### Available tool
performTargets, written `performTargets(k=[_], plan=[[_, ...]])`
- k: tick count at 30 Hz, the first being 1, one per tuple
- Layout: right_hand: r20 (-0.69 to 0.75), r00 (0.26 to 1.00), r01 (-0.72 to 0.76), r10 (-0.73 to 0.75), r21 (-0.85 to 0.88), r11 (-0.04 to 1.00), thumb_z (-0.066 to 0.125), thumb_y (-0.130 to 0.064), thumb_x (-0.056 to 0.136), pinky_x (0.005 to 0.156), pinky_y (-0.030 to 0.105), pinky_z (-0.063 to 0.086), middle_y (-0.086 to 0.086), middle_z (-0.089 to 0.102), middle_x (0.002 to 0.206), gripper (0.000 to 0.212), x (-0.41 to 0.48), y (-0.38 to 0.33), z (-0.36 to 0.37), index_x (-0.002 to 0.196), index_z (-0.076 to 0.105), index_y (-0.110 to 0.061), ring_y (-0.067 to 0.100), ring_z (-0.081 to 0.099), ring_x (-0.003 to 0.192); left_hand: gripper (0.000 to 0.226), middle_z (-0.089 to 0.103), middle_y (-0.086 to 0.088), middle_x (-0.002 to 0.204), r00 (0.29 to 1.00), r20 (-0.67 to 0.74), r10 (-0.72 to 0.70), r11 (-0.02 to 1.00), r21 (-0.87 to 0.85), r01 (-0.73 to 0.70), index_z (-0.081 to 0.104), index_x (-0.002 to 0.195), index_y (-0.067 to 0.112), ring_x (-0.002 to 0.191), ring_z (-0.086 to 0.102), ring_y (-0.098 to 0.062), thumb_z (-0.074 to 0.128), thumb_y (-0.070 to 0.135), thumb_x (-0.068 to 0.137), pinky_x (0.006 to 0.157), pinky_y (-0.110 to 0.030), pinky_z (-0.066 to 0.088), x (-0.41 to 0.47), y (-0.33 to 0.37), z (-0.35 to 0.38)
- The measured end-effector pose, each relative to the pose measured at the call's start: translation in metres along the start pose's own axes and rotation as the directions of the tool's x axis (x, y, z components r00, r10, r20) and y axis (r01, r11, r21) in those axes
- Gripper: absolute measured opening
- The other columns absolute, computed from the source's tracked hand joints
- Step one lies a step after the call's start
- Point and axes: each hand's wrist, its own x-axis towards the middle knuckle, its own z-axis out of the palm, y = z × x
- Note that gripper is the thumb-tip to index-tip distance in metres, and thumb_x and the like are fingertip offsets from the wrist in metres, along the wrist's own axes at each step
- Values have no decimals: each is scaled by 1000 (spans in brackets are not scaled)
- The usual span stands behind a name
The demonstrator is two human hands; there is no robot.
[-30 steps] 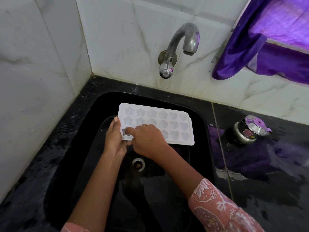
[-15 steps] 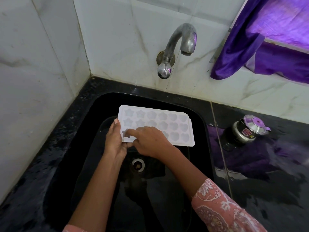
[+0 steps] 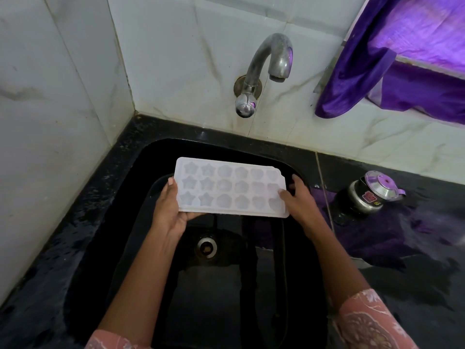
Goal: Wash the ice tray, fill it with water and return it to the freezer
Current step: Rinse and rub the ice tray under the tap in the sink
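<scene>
Between the two hands, over the sink [image 3: 130, 217], is the ice tray [image 3: 230, 188]. It is held flat with its cups facing up. A moment ago the right hand [image 3: 299, 197] was at the left end, rubbing a cup with one finger. Now it has gone to the right end and grips it, thumb on top and fingers curled round the edge. The left hand [image 3: 171, 212] holds the other end, thumb along the side and fingers under.

I think the rubbing is done and the tray can go up to the tap [image 3: 266, 61], which is above the hands. No water comes out of it now.

The tray is pale, smooth plastic, with star cups near the left hand and rounder cups near the right. The tap is dull grey metal, bent like a hook. Below the hands the sink is black and shiny, with a round metal drain [image 3: 206, 246].
</scene>
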Motion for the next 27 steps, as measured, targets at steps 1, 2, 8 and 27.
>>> performTargets(k=[1,2,8,27], plan=[[46,998,-47,43,92,995,46,-20,95,100,39,41,9,46,135,50,0,5,0,142,32,-13,24,49,117,37,66,-6,111,1000,4,-3,1000,8,3,52,123,21,95,66,-25,34,42,98,60,-43,59,1,0,-1],[81,995,-72,62,137,988,45,-19,95,96,41,46,9,53,129,42,-1,10,0,136,41,-12,23,55,110,39,66,-6,112,1000,7,-7,1000,18,7,52,124,21,96,66,-26,34,43,98,60,-43,59,2,0,-2],[47,998,-59,50,235,970,50,-9,93,85,35,51,10,61,117,28,-1,16,2,120,54,-8,23,60,102,33,67,-5,108,997,67,-43,994,100,37,53,119,21,95,66,-23,37,39,98,65,-43,57,2,2,-9],[-179,983,80,-29,287,955,64,3,80,85,30,49,1,65,96,20,-5,29,16,91,57,-12,16,60,95,20,57,3,92,912,91,400,755,531,-384,52,100,20,85,55,-9,45,2,94,73,-22,45,11,-6,-21]])
